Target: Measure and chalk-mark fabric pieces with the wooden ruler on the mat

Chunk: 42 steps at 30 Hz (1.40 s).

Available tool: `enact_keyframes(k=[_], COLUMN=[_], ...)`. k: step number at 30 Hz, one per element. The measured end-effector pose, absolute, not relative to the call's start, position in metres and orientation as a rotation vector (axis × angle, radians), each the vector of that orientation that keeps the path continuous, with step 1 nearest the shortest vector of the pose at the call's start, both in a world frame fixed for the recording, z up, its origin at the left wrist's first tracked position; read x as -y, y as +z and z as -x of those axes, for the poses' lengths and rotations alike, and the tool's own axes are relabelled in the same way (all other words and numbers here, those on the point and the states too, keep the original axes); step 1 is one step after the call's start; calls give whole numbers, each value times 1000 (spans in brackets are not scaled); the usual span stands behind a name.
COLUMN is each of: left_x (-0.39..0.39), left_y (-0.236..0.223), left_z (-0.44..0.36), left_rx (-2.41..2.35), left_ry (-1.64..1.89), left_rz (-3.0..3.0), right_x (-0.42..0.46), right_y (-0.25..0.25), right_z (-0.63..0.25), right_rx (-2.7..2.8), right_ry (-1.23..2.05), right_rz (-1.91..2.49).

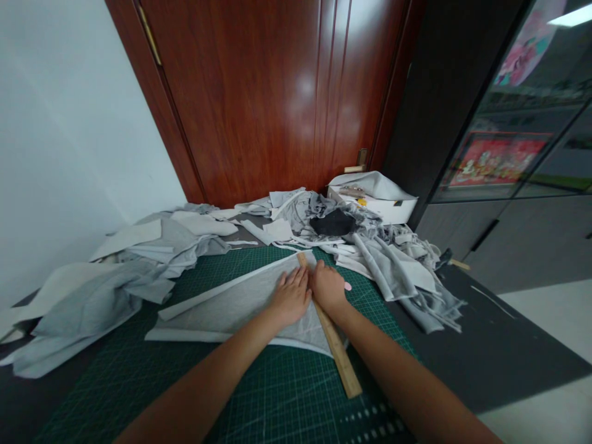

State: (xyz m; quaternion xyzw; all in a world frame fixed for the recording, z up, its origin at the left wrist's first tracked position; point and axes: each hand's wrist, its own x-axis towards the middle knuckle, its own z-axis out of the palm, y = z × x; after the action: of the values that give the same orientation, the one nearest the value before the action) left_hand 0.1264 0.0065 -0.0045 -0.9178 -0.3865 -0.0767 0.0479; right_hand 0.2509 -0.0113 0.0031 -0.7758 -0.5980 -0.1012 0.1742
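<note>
A light grey piece of fabric (231, 302) lies on a green cutting mat (277, 385). Across its right end runs a wooden ruler (340, 361), slanting toward me. My left hand (291, 296) rests flat on the fabric with its fingers stretched out, fingertips at the ruler's left edge. On the ruler's other side, my right hand (327, 287) is closed, its knuckles up, close against the ruler's far part. Whatever it grips is hidden beneath the fingers. A small pink bit (348, 286) shows just right of that hand.
Heaps of grey and white fabric pieces (115, 290) lie at the left, with more fabric scraps (393, 265) at the back and right. A black cloth (333, 223) sits among them. Behind stand a white box (393, 211) and a wooden door (259, 105). The dark tabletop (485, 351) extends right.
</note>
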Motion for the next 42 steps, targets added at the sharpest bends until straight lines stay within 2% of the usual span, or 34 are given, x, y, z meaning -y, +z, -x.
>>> enact_keyframes(k=[11, 22, 42], left_x=[-2, 4, 5], left_y=[-2, 1, -1], left_z=[-119, -126, -128], left_rx=[1171, 1155, 1218], left_ry=[-237, -299, -331], left_rz=[2806, 2822, 2835], right_x=[21, 113, 122], right_y=[2, -21, -24], right_z=[-249, -274, -275], right_rx=[1828, 2136, 2106], right_ry=[-280, -350, -345], right_rz=[2082, 1654, 1674])
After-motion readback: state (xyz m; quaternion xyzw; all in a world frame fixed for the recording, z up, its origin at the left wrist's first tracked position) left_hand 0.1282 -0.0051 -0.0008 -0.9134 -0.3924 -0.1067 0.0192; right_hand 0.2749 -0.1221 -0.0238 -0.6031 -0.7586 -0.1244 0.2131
